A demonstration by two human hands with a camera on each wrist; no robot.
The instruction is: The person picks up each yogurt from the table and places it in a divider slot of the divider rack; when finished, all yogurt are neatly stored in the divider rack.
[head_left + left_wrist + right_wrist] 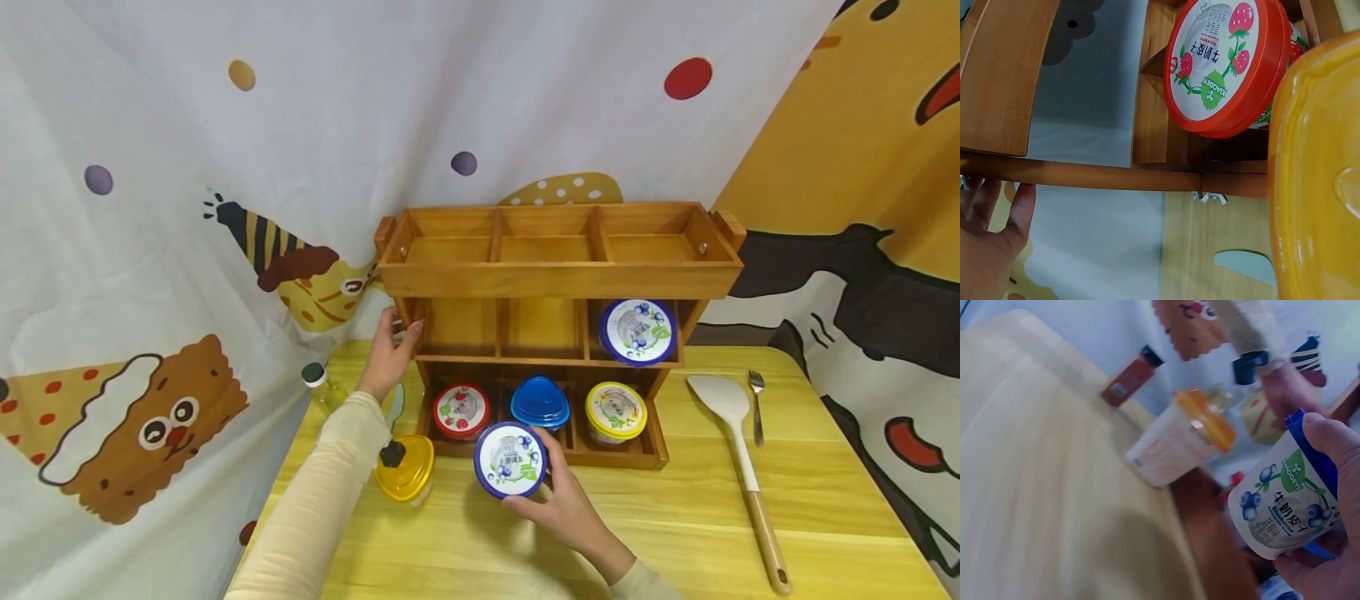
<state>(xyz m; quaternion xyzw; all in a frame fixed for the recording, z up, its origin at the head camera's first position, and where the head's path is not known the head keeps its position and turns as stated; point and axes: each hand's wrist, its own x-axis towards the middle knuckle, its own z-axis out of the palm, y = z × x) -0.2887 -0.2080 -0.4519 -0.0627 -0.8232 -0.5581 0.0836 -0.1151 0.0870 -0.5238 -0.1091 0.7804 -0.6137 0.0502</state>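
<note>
In the head view my right hand holds a blue-lidded blueberry yogurt cup in front of a wooden tiered rack. The right wrist view shows thumb and fingers round this blueberry cup. My left hand grips the rack's left side at the middle tier; in the left wrist view its fingertips meet the side board. A second blueberry cup sits in the middle tier's right compartment. Along the bottom tier are a red-lidded strawberry cup, a blue-lidded container and a yellow-lidded cup.
A yellow-lidded container stands left of the rack's front, near a pale knife. Behind the left forearm is a green-capped bottle. To the right lie a white spatula and a fork. A patterned cloth hangs behind.
</note>
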